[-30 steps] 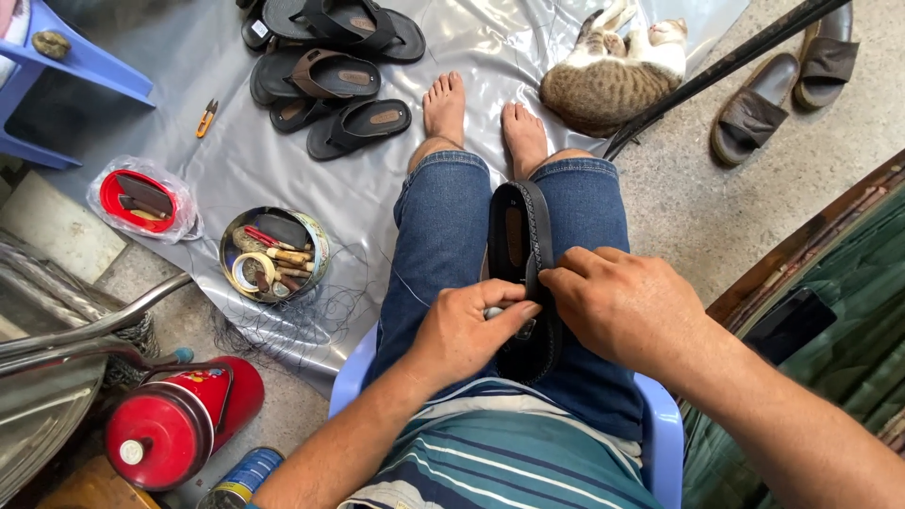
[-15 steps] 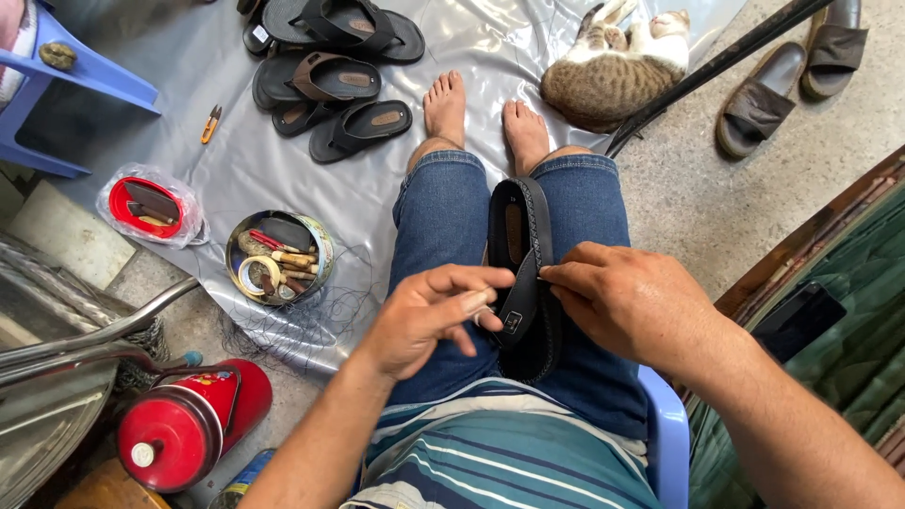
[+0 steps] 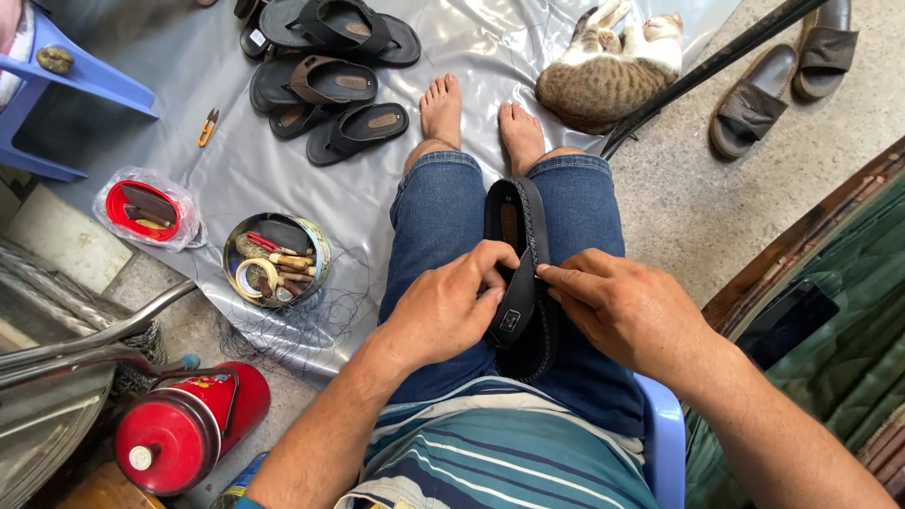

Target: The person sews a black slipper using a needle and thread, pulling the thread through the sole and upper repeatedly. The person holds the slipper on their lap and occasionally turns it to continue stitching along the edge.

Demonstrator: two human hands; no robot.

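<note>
A black sandal [image 3: 521,247] with stitching along its edge lies on its side between my denim-clad knees. My left hand [image 3: 451,306] grips its strap and sole from the left, thumb over the top. My right hand [image 3: 630,311] pinches the sole's edge from the right with thumb and forefinger. Whether a needle sits between those fingers I cannot tell. My bare feet [image 3: 476,115] rest on a grey plastic sheet [image 3: 226,170].
A round tin [image 3: 275,257] of tools and thread sits left of my knee, loose thread trailing beside it. Several dark sandals [image 3: 325,66] lie ahead, a cat [image 3: 608,71] at the right, a red lid [image 3: 141,207] and red canister [image 3: 184,424] left.
My left hand has moved back from the left onto the sandal and now grips its strap. My right hand has held its pinch on the edge throughout.
</note>
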